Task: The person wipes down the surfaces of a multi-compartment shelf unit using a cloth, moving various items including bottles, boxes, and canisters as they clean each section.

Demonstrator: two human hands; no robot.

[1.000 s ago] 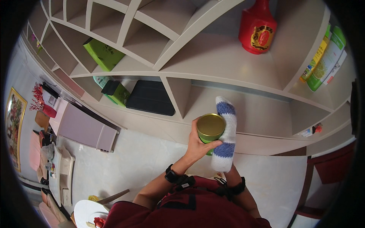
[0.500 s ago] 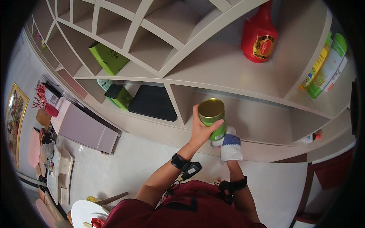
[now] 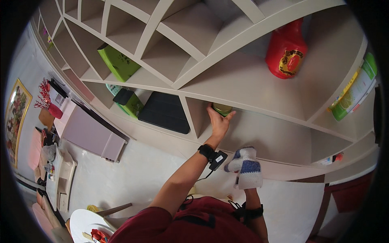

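My left hand (image 3: 219, 125) reaches into the lower shelf compartment, its fingers and thumb wrapped round a green tin can (image 3: 222, 108) with a gold top. The can stands near the compartment's left divider, partly hidden by my hand and the shelf above. A white-and-blue knitted mitt (image 3: 248, 172) covers my right hand (image 3: 243, 162), which is just in front of the same compartment's front edge. Its fingers are hidden inside the knit, and whether they are bent or straight does not show.
A red bottle (image 3: 286, 54) stands on the shelf (image 3: 243, 83) above. To the left are a green box (image 3: 117, 62), a black-and-green container (image 3: 129, 102) and a dark flat panel (image 3: 165, 112). Green and yellow packages (image 3: 351, 95) are at the right. A round white table (image 3: 87, 224) is behind left.
My left hand has moved the tin can away from me into the lower compartment. My mitted right hand has come away from the can and turned, slightly nearer to me.
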